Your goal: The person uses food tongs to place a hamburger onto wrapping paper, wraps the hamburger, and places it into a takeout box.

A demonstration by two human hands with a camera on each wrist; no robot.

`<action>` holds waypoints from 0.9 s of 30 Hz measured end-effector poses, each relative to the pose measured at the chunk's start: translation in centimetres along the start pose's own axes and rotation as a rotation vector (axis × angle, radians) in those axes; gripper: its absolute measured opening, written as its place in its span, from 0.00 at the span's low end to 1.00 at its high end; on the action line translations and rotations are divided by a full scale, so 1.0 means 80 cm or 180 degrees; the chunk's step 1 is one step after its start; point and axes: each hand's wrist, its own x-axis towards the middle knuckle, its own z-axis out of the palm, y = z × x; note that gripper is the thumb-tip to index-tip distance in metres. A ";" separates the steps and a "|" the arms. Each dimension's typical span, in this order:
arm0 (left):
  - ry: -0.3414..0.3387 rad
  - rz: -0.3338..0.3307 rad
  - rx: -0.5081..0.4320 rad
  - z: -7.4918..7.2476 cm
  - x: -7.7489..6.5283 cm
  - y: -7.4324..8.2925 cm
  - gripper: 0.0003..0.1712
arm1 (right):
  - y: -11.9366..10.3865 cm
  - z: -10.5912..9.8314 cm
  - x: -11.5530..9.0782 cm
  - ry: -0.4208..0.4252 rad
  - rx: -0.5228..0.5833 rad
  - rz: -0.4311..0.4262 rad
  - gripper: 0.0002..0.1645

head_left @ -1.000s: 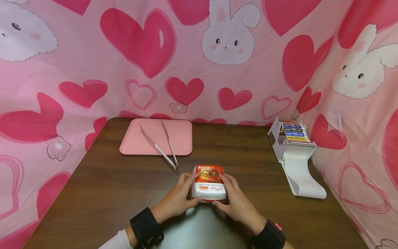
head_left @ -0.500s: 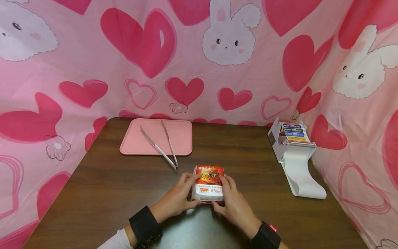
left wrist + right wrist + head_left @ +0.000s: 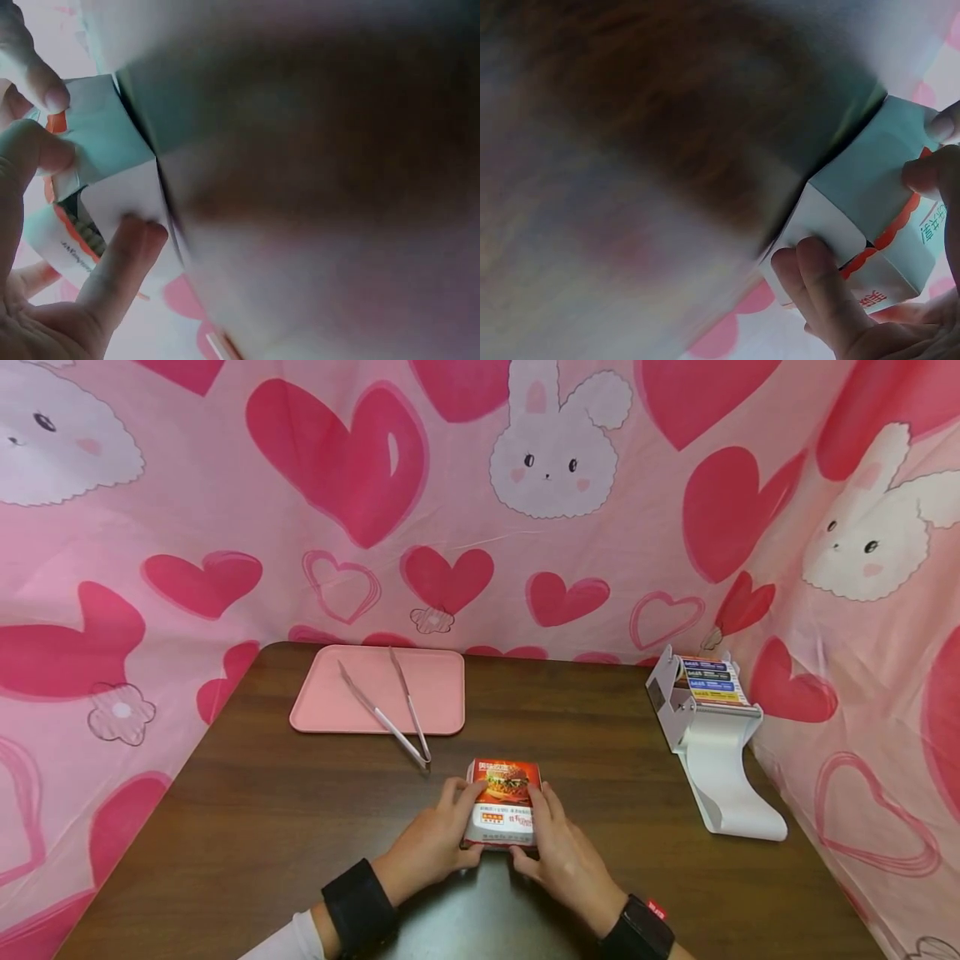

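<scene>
A small cardboard burger box (image 3: 504,814), red and white with a burger picture on top, sits on the table in front of me. My left hand (image 3: 433,843) holds its left side, thumb at the front corner and fingers along the side and top edge. From the right, my right hand (image 3: 568,864) grips it the same way, its fingers covering part of that side. In the left wrist view, the fingers press on the white walls of the box (image 3: 109,142). The right wrist view shows a fingertip pair against a side flap of the box (image 3: 862,180).
Behind the box to the left lies a pink tray (image 3: 315,710), with metal tongs (image 3: 382,718) resting partly across it. A label dispenser (image 3: 705,689) with a white paper strip (image 3: 731,785) stands at the right. Pink heart-and-rabbit cloth (image 3: 450,485) walls the table in.
The right hand has moved slightly left, and the box's right side looks drawn in a little. The left hand stays nearly in place, still holding the box.
</scene>
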 end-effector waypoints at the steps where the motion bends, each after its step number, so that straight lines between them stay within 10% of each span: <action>1: -0.0002 0.0024 0.0001 0.000 0.000 0.000 0.50 | 0.000 0.000 0.000 -0.0005 -0.0020 0.0002 0.54; 27: 0.0042 0.0326 0.0396 -0.003 0.000 -0.004 0.49 | -0.005 0.004 -0.001 0.0315 -0.0185 -0.0381 0.51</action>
